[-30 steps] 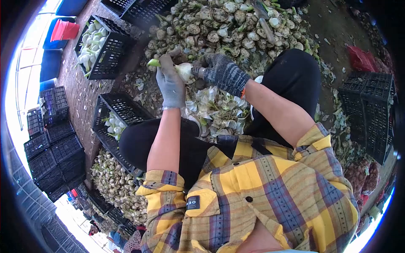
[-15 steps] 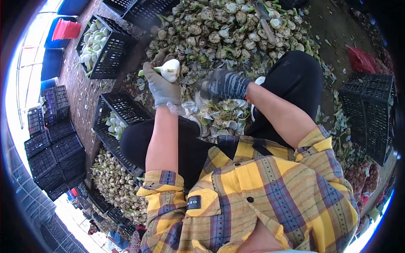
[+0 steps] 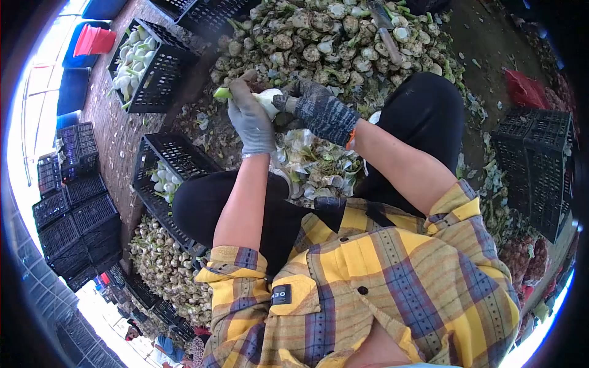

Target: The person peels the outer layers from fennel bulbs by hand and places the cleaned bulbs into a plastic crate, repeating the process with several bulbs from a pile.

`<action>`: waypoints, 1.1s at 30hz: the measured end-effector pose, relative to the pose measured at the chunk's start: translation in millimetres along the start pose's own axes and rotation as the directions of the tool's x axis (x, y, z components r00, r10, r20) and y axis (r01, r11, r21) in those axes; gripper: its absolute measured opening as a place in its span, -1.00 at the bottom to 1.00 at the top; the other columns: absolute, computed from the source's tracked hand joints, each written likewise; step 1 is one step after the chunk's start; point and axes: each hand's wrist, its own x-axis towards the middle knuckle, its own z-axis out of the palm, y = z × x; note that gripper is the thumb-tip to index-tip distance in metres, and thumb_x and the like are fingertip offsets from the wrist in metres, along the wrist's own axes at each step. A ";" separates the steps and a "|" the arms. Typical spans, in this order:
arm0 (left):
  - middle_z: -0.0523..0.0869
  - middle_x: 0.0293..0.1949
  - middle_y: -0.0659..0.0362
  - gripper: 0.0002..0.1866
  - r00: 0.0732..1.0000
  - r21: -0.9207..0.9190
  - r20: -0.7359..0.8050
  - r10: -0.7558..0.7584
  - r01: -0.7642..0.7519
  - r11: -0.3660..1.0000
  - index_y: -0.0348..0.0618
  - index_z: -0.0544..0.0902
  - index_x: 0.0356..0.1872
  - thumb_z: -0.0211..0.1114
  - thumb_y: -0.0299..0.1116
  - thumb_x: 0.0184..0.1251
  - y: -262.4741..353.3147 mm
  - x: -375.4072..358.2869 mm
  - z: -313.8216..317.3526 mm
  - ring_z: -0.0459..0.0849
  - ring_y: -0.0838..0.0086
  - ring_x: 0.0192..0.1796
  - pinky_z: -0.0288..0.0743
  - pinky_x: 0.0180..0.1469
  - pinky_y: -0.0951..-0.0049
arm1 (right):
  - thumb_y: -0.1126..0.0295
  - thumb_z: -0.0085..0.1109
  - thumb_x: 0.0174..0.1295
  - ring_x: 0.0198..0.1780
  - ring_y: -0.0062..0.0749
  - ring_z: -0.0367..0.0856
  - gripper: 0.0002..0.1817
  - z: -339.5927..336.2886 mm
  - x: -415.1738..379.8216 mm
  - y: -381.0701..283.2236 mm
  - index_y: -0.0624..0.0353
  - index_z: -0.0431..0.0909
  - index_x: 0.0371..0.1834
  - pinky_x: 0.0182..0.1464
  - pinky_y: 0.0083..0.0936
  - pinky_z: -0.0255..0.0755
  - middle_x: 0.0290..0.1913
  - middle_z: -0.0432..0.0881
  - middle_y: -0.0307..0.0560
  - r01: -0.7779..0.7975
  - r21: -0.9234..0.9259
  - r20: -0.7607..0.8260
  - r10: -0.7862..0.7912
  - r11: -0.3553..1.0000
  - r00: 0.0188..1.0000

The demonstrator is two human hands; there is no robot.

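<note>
My left hand, in a grey glove, is closed round the green stem end of a peeled white garlic bulb. Its cut green stem pokes out left of the glove. From the other side my right hand, in a dark striped glove, has its fingers closed against the bulb; the fingertips are partly hidden. Beyond both hands lies a heap of dirty garlic bulbs. On that heap rests a tool with a wooden handle and a metal blade. Loose peelings cover the ground below my hands.
A black crate of clean bulbs stands at the upper left, another crate by my left knee. More garlic is heaped behind it. Stacked black crates stand at the right, a red bucket at the far left.
My right hand has moved left and up onto the garlic bulb. My left hand has shifted slightly right, and the bulb is now between both hands.
</note>
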 end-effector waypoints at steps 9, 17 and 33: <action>0.61 -0.33 0.12 -0.46 0.930 -0.273 -0.031 -0.366 0.344 0.898 -0.21 0.53 -0.11 -0.06 0.11 0.34 4.4 3.3 -3.7 0.62 0.36 -0.39 0.54 -0.36 0.40 | 0.27 0.27 0.06 -0.35 -0.41 0.59 -0.69 2.7 -7.9 -17.3 0.28 0.52 -0.26 -0.29 -0.45 0.48 -0.39 0.60 -0.04 -0.132 0.142 -0.008 0.135 0.981 0.991; 0.66 -0.27 0.13 -0.54 0.880 -0.307 -0.073 -0.469 0.428 0.850 -0.02 0.56 -0.19 -0.07 0.14 0.30 -5.2 9.8 -15.3 0.64 0.29 -0.27 0.55 -0.17 0.26 | 0.32 0.16 0.09 -0.32 -0.20 0.60 -0.81 -5.8 -7.0 0.1 0.22 0.57 -0.34 -0.19 -0.39 0.47 -0.37 0.61 0.08 0.185 -0.497 -0.069 -0.251 0.848 0.966; 0.67 -0.32 0.24 -0.73 0.802 -0.414 0.135 -0.582 0.579 0.702 -0.03 0.58 -0.23 0.09 -0.10 0.26 5.2 7.0 -13.7 0.65 0.44 -0.26 0.56 -0.30 0.39 | -0.15 0.09 0.14 -0.46 -0.35 0.60 -0.40 5.2 -13.2 -39.5 0.31 0.60 -0.26 -0.31 -0.43 0.50 -0.48 0.62 0.01 -0.108 -0.323 -0.007 0.111 0.940 0.994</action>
